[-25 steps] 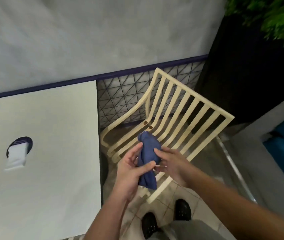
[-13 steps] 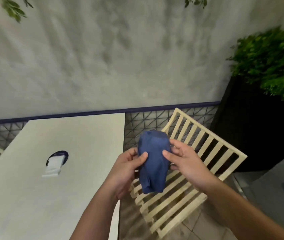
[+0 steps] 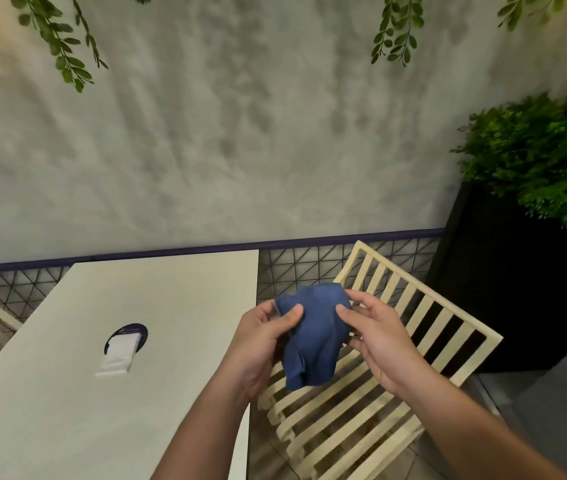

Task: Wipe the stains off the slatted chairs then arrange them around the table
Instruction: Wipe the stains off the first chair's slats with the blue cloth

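Fingertips (image 3: pixel 294 311) of both hands are pinching the cloth (image 3: pixel 313 344). My left hand (image 3: pixel 258 344) is curling round its left edge, and my right hand (image 3: pixel 382 344) is nipping the right edge with thumb and forefinger, the other fingers spreading loose. The cloth is hanging bunched in the air over the chair (image 3: pixel 455 308). I am judging two risks: so light a pinch may be letting the wad drop through the slats, and a bunched cloth may be skipping stains in the gaps. Below, the chair is sitting just beside the table (image 3: pixel 136 393), turned askew from it, cream and bare-slatted. I am seeing no stains on it from here.
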`<action>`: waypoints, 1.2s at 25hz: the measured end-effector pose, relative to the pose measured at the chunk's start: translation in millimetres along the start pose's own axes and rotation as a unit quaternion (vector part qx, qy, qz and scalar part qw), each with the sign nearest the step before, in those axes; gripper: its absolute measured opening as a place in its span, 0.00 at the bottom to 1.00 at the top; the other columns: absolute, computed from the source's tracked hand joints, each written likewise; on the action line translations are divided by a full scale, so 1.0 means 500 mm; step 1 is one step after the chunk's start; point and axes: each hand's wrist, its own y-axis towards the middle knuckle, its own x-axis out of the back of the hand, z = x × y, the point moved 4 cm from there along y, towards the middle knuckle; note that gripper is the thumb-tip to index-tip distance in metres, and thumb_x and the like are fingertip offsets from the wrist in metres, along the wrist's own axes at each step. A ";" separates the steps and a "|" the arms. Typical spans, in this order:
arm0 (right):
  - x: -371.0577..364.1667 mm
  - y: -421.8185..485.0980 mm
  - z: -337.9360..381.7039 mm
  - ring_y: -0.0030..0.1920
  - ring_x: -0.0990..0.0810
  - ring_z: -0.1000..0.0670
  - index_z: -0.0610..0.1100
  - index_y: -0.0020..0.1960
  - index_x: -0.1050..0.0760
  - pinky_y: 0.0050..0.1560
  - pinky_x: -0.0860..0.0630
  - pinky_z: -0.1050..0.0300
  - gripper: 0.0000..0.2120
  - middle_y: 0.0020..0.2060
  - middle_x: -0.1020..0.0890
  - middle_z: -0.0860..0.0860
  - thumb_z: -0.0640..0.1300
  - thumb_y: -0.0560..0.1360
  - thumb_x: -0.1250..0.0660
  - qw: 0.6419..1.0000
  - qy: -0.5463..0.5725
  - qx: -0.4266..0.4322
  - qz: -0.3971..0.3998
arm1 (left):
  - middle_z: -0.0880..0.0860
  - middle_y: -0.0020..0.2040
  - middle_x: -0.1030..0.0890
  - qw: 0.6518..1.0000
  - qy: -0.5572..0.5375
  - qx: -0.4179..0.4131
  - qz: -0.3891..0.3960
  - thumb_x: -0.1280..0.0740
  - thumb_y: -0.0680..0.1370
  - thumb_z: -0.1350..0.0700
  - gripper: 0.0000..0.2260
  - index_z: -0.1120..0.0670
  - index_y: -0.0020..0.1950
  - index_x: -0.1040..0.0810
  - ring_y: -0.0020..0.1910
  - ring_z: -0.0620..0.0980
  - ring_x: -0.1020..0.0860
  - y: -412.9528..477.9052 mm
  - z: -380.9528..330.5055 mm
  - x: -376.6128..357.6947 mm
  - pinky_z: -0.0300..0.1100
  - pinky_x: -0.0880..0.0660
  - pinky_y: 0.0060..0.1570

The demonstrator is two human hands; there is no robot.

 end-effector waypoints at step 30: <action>-0.031 0.027 -0.063 0.59 0.16 0.42 0.48 0.64 0.22 0.53 0.18 0.43 0.14 0.58 0.15 0.45 0.44 0.79 0.30 0.983 0.061 -0.148 0.085 | 0.60 0.57 0.15 0.997 0.072 -0.029 -0.023 0.33 0.82 0.57 0.13 0.57 0.65 0.20 0.52 0.57 0.16 0.017 -0.100 0.181 0.46 0.20 0.45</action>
